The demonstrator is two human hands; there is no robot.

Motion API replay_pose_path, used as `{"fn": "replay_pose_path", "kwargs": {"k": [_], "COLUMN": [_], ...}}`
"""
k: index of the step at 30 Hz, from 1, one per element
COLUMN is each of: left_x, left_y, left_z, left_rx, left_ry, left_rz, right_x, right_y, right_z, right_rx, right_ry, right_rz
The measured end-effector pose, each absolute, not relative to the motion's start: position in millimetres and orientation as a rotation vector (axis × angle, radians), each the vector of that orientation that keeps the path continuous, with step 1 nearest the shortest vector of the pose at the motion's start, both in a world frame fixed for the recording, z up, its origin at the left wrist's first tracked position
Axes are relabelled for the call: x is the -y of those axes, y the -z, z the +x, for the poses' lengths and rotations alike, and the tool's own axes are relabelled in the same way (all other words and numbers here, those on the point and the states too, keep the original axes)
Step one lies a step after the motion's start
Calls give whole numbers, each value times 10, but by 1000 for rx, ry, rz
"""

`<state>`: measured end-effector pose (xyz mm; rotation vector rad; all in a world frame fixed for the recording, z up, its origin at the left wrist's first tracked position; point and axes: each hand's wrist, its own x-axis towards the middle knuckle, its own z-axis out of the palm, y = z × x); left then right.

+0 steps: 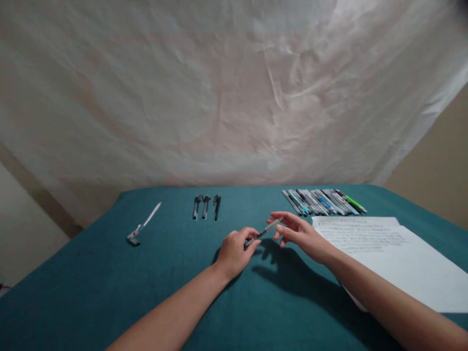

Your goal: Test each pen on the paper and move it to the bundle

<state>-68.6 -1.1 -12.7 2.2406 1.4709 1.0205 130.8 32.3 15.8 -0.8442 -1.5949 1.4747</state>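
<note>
Both my hands hold one slim pen (264, 231) above the middle of the teal table (109, 292). My left hand (234, 251) pinches its lower, dark end with closed fingers. My right hand (298, 234) grips the pale upper end between thumb and fingers, the other fingers loosely spread. The pen slants up to the right between the hands.
A row of several pens (323, 201) lies at the table's far right. Three dark pen caps (205, 206) lie at the far middle. A white pen part (143, 225) lies far left. A written sheet of paper (387, 253) covers the right side. A creased white cloth (234, 87) hangs behind.
</note>
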Motion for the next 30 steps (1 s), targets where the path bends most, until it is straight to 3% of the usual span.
{"fn": "replay_pose_path", "kwargs": {"k": [9,17,23,30], "left_x": [-8,-16,-7,-27], "left_y": [138,132,119,129], "left_z": [-694,-690,-682,-684], "left_rx": [-1504,-1490,-1485,-1471], "left_ry": [-1011,-1032,-1003,-1037], "left_rz": [2239,2213,2235,2187], "right_x": [-371,-349,-351,-297], "right_y": [-65,-47,16,19], "right_z": [1326,1320,1280,1246], "right_rx": [1527,1381,1465,1400], "right_ry": [-1446,-1683,-1557,-1640], "right_rz": [-916,-811,-883,-779]}}
